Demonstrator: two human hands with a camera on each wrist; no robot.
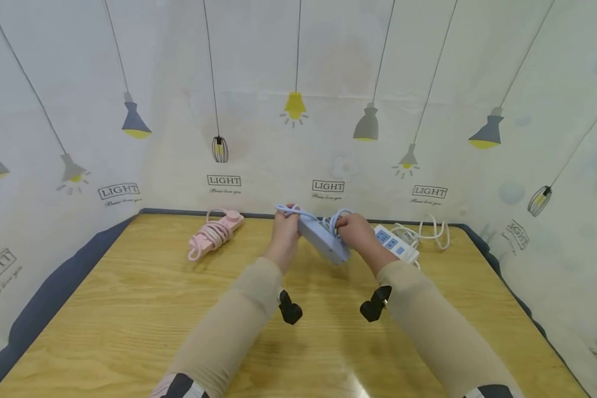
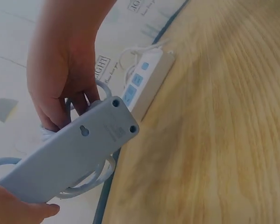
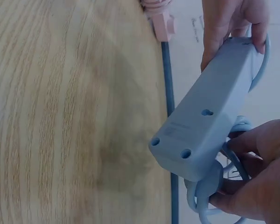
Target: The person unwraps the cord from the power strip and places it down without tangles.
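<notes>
A blue power strip (image 1: pixel 323 237) is held up over the back of the table, tilted, its underside with screw holes facing the wrist cameras. My left hand (image 1: pixel 285 229) grips its far left end, thumb (image 2: pixel 42 211) along the edge. Loops of blue cord (image 1: pixel 335 221) hang behind and around the strip. With curled fingers my right hand (image 1: pixel 356 235) holds the cord close to the strip's nearer end. In the right wrist view a blue plug (image 3: pixel 210 179) sits at that hand's fingertips.
To the left lies a pink power strip (image 1: pixel 216 233) wrapped in its own cord. A white power strip (image 1: pixel 397 243) with blue sockets lies on the right, its white cord (image 1: pixel 434 235) looped beside it. Behind the wooden table (image 1: pixel 204 309) stands a lamp-patterned curtain (image 1: pixel 258 149).
</notes>
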